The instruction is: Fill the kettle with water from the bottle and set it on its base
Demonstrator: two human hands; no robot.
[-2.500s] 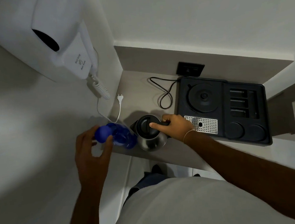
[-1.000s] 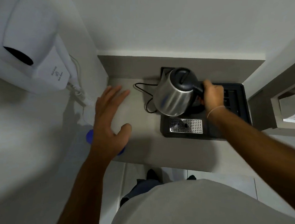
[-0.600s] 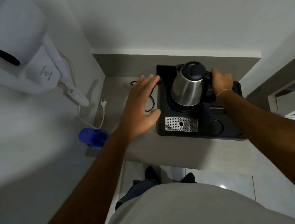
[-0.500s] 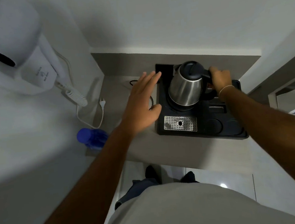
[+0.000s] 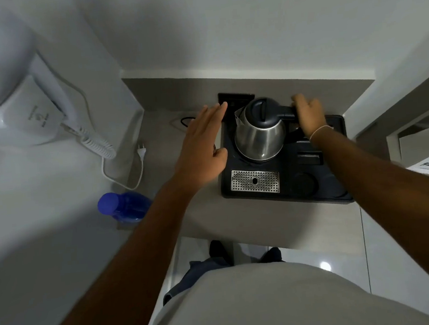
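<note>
A steel kettle (image 5: pixel 259 139) with a black lid stands on the round base at the back left of a black tray (image 5: pixel 286 197). My right hand (image 5: pixel 309 115) is closed around the kettle's black handle on its right side. My left hand (image 5: pixel 201 148) hovers open with flat fingers just left of the kettle, over the tray's left edge, touching nothing. A blue water bottle (image 5: pixel 124 207) with a blue cap stands at the shelf's front left corner, apart from both hands.
The grey shelf (image 5: pixel 205 222) sits in a narrow niche with walls on the left and behind. A white wall hair dryer (image 5: pixel 18 101) with coiled cord and a loose plug (image 5: pixel 141 150) hangs left. The tray has a perforated metal drip plate (image 5: pixel 255 184).
My right hand carried the kettle from the shelf's front onto the tray's base and lowered it upright. My left hand let go of the bottle and moved up beside the kettle.
</note>
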